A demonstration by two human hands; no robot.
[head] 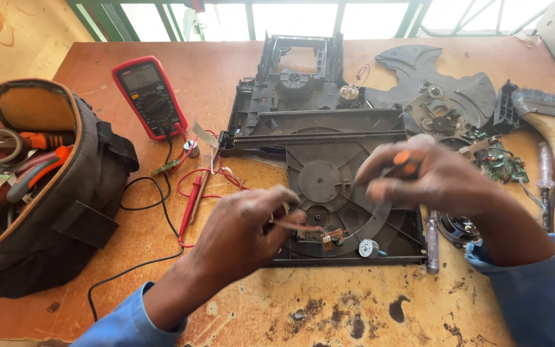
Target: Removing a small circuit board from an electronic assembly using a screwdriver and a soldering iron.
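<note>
My left hand [242, 228] pinches a thin red wire [293, 225] that ends in a small brown circuit piece [332, 238], over the front of a dark plastic disc tray [329, 186]. My right hand [435, 183] is blurred and closed around an orange-handled tool [406, 162] above the tray's right side. A small round motor [368, 248] lies on the tray's front edge. Both blue sleeves show at the bottom.
An open black tool bag [40, 186] with pliers and tape stands at the left. A red multimeter [149, 96] with red and black leads lies behind it. Dismantled plastic parts [438, 83], a green circuit board [502, 166] and a screwdriver [432, 241] lie around the tray.
</note>
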